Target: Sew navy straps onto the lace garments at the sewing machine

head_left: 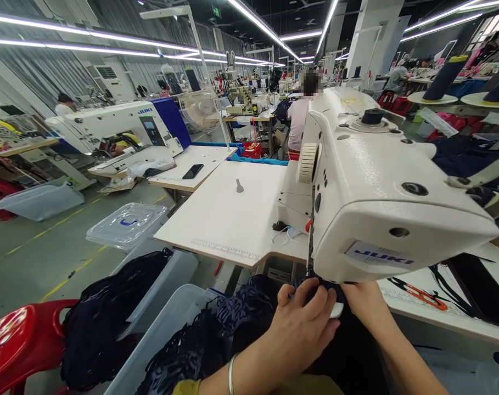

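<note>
A white JUKI sewing machine (397, 192) fills the right side, its head just above my hands. My left hand (301, 326) has its fingers curled and pressed together on dark navy fabric (255, 296) below the needle area. A white rounded part (336, 310), perhaps the end of the machine's bed, shows under those fingers. My right hand (366, 304) reaches in from the right, against the dark fabric. Its fingertips are hidden behind my left hand and the machine head. The fabric hangs down towards my lap and into a clear plastic bin (144, 340) of dark cut-out pieces.
Left of the machine, the white table (224, 211) bears a small grey metal piece (239, 186). Orange-handled scissors (422, 293) lie on the right. A red stool (22, 340), a lidded clear box (125, 224) and another JUKI machine (109, 129) stand left. A person (296, 120) sits ahead.
</note>
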`<state>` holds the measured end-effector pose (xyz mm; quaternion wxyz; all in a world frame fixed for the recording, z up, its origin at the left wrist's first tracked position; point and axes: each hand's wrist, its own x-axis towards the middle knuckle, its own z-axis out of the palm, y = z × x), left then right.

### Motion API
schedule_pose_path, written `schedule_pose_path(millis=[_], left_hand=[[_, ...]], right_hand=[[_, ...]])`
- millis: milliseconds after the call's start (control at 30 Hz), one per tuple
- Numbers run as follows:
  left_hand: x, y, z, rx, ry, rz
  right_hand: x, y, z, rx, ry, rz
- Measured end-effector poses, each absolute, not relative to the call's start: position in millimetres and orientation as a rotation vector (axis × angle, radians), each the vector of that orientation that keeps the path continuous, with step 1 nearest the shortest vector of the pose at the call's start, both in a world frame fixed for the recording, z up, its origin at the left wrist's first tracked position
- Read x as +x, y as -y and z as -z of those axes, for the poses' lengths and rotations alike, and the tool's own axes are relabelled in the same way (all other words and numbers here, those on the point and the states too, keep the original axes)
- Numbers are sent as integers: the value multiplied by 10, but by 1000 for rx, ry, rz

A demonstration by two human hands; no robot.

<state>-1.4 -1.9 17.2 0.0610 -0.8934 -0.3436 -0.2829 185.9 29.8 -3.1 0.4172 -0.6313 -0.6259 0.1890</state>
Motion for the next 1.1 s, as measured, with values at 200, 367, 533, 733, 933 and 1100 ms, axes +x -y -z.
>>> schedule_pose_path(millis=[200, 367, 533, 733, 933, 1100], left_hand=[[8, 0, -143, -2687, 1019, 902], [21, 6, -139, -2696, 1032, 894], [28, 14, -157, -2684, 1041, 861], [37, 16, -153, -2667, 1049, 879], [39, 31, -133, -2629, 1029, 832], [40, 57, -75, -2569, 1031, 807]], right_hand=[[1884, -365, 43, -1543, 1626, -345], [1884, -400, 52, -1543, 1618, -314], [1885, -430, 81, -1550, 1608, -280], [1893, -428, 142, -1576, 1599, -228], [1927, -386, 219, -1546, 1637, -197], [1974, -369, 180, -1486, 1665, -197]])
